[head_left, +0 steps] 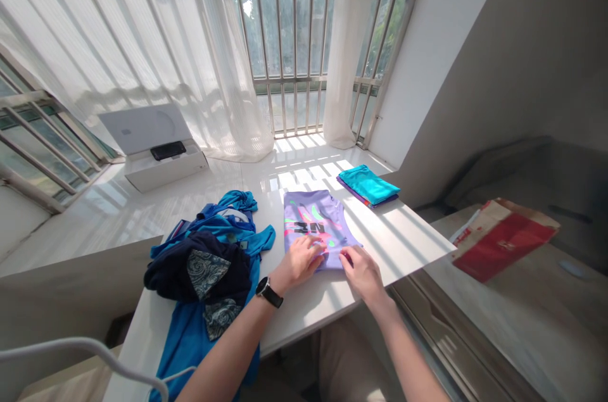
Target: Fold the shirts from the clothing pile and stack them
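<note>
A lavender shirt (299, 206) with a bright pink and green print and dark lettering lies flat on the white table in front of me, its right side narrowed as if folded in. On the shirt's lower part rests my left hand (304, 259), fingers spread over the cloth, a dark watch (268, 292) on that wrist. My right hand (362, 269) is at the shirt's lower right corner, thumb and fingers pinching its edge. To the left is a heaped pile of blue and navy clothes (223, 256), some with a paisley pattern. Beyond the shirt, folded turquoise and purple garments (369, 184) lie stacked.
The white table (418, 244) meets a windowsill with barred windows and sheer curtains (349, 41). An opened white box (166, 169) with a black device (168, 150) stands back left. A red and brown paper bag (508, 237) lies lower right. A white cable (95, 346) curves in at lower left.
</note>
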`<state>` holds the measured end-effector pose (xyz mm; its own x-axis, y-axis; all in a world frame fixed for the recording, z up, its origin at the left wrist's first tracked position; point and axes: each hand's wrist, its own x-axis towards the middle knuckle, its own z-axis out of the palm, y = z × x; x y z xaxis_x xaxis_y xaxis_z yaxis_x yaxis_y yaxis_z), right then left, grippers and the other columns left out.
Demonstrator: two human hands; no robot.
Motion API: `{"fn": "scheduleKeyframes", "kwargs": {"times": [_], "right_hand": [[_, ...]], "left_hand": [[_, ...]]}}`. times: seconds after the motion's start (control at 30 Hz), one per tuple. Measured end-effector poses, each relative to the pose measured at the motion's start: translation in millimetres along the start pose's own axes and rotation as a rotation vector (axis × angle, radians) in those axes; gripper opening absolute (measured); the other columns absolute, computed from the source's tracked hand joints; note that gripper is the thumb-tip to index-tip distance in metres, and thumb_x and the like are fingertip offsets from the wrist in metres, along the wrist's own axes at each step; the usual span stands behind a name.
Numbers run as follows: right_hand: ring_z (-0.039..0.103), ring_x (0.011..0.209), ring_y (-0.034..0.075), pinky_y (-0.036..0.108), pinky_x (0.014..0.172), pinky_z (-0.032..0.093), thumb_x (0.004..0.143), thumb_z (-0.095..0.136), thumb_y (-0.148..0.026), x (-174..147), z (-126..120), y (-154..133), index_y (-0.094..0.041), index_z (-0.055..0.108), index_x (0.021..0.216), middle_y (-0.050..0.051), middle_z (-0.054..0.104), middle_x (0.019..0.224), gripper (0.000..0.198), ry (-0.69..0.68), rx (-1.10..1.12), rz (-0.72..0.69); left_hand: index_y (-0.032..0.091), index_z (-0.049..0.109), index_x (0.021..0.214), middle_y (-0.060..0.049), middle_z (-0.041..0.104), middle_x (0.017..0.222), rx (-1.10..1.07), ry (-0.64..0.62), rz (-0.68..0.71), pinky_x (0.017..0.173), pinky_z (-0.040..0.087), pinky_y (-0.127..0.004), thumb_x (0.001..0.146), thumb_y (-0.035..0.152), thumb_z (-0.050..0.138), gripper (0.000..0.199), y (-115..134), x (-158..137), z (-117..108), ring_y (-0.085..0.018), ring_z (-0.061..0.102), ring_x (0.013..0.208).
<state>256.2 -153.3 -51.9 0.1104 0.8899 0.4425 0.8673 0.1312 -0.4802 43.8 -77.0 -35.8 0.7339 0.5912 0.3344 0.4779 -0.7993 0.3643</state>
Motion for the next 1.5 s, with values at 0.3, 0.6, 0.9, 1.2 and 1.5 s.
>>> {"fn": "scheduleKeyframes", "kwargs": {"times": [0.3, 0.6, 0.9, 1.2, 1.5], "right_hand": [[0.068, 0.085, 0.021, 0.033, 0.079, 0.052, 0.101, 0.051, -0.032, -23.2, 10.4, 31.3, -0.024, 0.066, 0.096, 0.004, 0.071, 0.088, 0.018, 0.059, 0.011, -0.045], [0.071, 0.083, 0.023, 0.035, 0.076, 0.055, 0.101, 0.048, -0.034, -26.9, 19.2, 52.2, -0.026, 0.068, 0.114, 0.005, 0.073, 0.092, 0.025, 0.055, 0.043, -0.172], [0.07, 0.091, 0.026, 0.04, 0.08, 0.056, 0.103, 0.045, -0.036, -54.9, 8.2, 50.9, -0.025, 0.071, 0.111, 0.01, 0.071, 0.103, 0.029, 0.114, -0.043, -0.29], [0.061, 0.121, 0.029, 0.042, 0.103, 0.047, 0.093, 0.064, -0.025, -75.6, -6.7, 58.5, -0.024, 0.05, 0.147, 0.01, 0.066, 0.135, 0.056, -0.02, 0.017, -0.56], [0.07, 0.104, 0.025, 0.042, 0.093, 0.051, 0.075, 0.046, 0.001, -90.5, -24.1, 59.5, -0.031, 0.064, 0.129, 0.004, 0.075, 0.114, 0.066, -0.017, 0.119, -0.488]], "left_hand": [[0.023, 0.051, 0.148, -0.017, 0.048, 0.156, 0.215, -0.036, -0.038, 0.114, 0.037, -0.054, 0.105, 0.047, 0.043, 0.05, -7.3, -9.5, 23.5, -0.036, 0.041, 0.146], [0.024, 0.05, 0.147, -0.014, 0.049, 0.154, 0.267, 0.037, -0.179, 0.118, 0.035, -0.052, 0.098, 0.06, 0.052, 0.061, 23.6, -28.6, 16.1, -0.034, 0.04, 0.145], [0.026, 0.04, 0.156, -0.012, 0.041, 0.162, 0.262, 0.012, -0.277, 0.119, 0.037, -0.055, 0.1, 0.05, 0.053, 0.062, 75.0, -84.6, 16.1, -0.035, 0.038, 0.148], [0.025, 0.039, 0.157, -0.015, 0.039, 0.162, 0.242, -0.051, -0.334, 0.122, 0.034, -0.057, 0.092, 0.056, 0.064, 0.075, 100.5, -91.4, 15.7, -0.036, 0.034, 0.15], [0.028, 0.054, 0.146, -0.009, 0.051, 0.156, 0.259, 0.061, -0.371, 0.119, 0.04, -0.053, 0.088, 0.025, 0.064, 0.059, 121.1, -104.6, 31.2, -0.032, 0.045, 0.144]]}}
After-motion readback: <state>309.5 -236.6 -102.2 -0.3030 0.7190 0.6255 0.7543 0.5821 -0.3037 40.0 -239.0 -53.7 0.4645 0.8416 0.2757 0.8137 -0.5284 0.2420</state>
